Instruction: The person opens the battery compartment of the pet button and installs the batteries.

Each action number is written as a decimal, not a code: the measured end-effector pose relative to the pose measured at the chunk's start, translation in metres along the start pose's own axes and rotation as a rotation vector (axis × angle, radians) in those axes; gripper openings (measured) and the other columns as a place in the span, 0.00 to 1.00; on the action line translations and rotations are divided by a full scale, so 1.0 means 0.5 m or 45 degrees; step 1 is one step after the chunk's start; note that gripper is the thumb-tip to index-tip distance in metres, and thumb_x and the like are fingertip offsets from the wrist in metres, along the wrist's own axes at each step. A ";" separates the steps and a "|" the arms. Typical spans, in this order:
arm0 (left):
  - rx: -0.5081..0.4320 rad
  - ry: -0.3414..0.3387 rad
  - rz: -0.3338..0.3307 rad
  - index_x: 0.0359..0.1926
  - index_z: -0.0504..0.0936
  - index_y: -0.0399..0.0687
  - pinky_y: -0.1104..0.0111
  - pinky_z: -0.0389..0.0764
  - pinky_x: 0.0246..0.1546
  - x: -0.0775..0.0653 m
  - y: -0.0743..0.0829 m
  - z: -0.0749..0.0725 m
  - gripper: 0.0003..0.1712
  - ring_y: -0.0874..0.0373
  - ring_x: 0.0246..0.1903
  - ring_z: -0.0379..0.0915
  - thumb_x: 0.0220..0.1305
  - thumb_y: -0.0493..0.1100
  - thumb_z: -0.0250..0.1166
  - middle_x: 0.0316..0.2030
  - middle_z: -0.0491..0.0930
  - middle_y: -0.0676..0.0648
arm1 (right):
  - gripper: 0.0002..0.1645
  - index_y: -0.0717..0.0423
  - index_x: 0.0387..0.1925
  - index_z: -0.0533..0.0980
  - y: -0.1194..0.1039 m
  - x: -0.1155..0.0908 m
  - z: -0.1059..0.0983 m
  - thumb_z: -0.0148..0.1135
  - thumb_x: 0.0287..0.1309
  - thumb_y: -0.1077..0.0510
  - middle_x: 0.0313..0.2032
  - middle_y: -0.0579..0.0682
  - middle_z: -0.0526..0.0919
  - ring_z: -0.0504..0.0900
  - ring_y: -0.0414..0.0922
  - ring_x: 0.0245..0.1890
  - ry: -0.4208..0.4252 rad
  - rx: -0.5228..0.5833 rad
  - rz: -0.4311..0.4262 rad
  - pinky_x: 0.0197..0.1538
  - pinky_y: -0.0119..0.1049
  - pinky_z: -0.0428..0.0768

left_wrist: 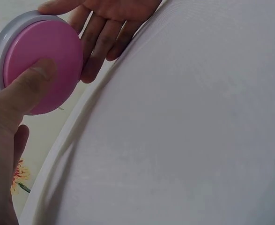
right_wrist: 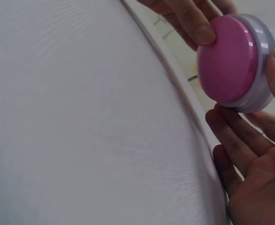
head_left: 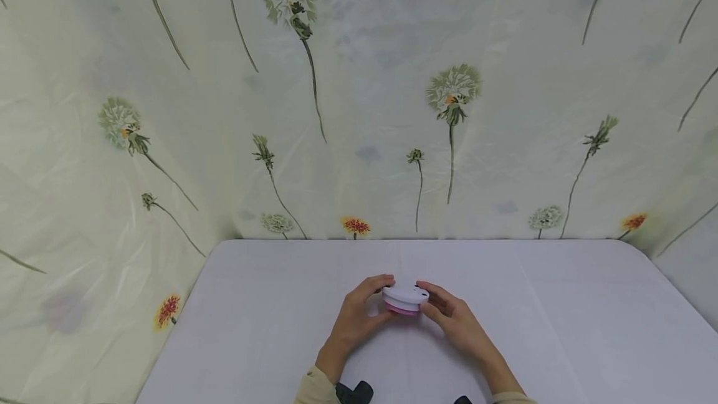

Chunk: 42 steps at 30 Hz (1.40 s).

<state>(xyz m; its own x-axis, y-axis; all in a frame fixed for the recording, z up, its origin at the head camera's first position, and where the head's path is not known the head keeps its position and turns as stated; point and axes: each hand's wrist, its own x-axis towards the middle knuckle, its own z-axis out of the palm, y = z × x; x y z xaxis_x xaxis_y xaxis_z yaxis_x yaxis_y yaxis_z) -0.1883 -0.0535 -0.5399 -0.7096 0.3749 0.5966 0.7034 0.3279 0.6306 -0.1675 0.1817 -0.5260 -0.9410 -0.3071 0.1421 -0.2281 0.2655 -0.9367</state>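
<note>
Both hands hold a round, puck-like thing [head_left: 405,295] with a white body and a domed pink face [right_wrist: 231,65]. Its white side is turned up in the head view and bears small dark spots; the pink lies underneath. My left hand [head_left: 353,313] pinches it from the left, thumb [left_wrist: 32,84] pressed on the pink face and fingers on the white side. From the right, my right hand [head_left: 462,326] grips the white rim [right_wrist: 263,51] between thumb and fingertips. The remaining right fingers spread out below the rim in the right wrist view.
A table with a white cloth [head_left: 252,329] lies under the hands. Behind it and at the sides hangs a pale curtain [head_left: 370,80] printed with dandelions. Dark wrist-worn pieces [head_left: 356,393] show by the sleeves at the bottom.
</note>
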 end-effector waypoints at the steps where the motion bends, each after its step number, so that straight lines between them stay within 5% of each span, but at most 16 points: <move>1: 0.008 0.008 0.006 0.60 0.71 0.53 0.70 0.75 0.54 0.000 -0.001 0.000 0.39 0.61 0.58 0.71 0.44 0.36 0.76 0.58 0.74 0.54 | 0.29 0.55 0.64 0.67 0.000 0.000 0.001 0.58 0.63 0.53 0.60 0.59 0.74 0.76 0.30 0.53 0.007 -0.004 0.009 0.52 0.23 0.74; 15: -0.091 0.037 0.001 0.57 0.73 0.50 0.71 0.77 0.51 -0.004 -0.002 0.004 0.36 0.60 0.54 0.74 0.44 0.34 0.75 0.54 0.76 0.52 | 0.27 0.53 0.64 0.66 -0.008 -0.005 0.005 0.55 0.65 0.51 0.60 0.56 0.73 0.77 0.32 0.51 0.009 -0.003 0.056 0.51 0.24 0.75; 21: -0.075 0.062 -0.027 0.56 0.74 0.49 0.72 0.77 0.49 -0.006 0.002 0.005 0.36 0.59 0.53 0.75 0.43 0.35 0.76 0.53 0.78 0.51 | 0.28 0.58 0.63 0.64 -0.002 -0.005 0.003 0.58 0.63 0.59 0.56 0.59 0.75 0.81 0.36 0.47 0.095 -0.009 -0.111 0.46 0.29 0.79; 27: -0.124 0.041 -0.087 0.56 0.75 0.49 0.73 0.77 0.50 -0.005 0.005 0.005 0.34 0.59 0.53 0.75 0.45 0.38 0.75 0.52 0.78 0.52 | 0.27 0.51 0.61 0.66 -0.005 -0.004 -0.001 0.59 0.61 0.61 0.55 0.62 0.75 0.75 0.45 0.55 0.201 -0.071 -0.277 0.51 0.27 0.76; 35: -0.173 0.038 -0.108 0.56 0.74 0.50 0.72 0.78 0.49 -0.006 0.002 0.007 0.32 0.59 0.51 0.77 0.47 0.44 0.73 0.52 0.79 0.51 | 0.30 0.61 0.61 0.66 -0.003 -0.005 -0.003 0.63 0.56 0.66 0.57 0.64 0.72 0.72 0.48 0.58 0.119 0.002 -0.343 0.53 0.32 0.77; 42: -0.185 0.038 -0.157 0.57 0.74 0.47 0.73 0.79 0.46 -0.005 0.003 0.006 0.33 0.58 0.50 0.78 0.49 0.48 0.72 0.52 0.79 0.49 | 0.33 0.57 0.61 0.67 -0.008 0.000 0.000 0.67 0.54 0.62 0.59 0.62 0.72 0.71 0.38 0.60 0.076 -0.036 -0.337 0.53 0.34 0.77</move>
<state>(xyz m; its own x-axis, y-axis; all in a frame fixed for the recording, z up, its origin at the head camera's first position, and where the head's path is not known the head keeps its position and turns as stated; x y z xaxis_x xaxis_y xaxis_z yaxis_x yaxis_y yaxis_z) -0.1854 -0.0512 -0.5418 -0.7927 0.3130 0.5232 0.5991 0.2406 0.7637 -0.1665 0.1808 -0.5223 -0.8606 -0.3149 0.4003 -0.4743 0.2092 -0.8552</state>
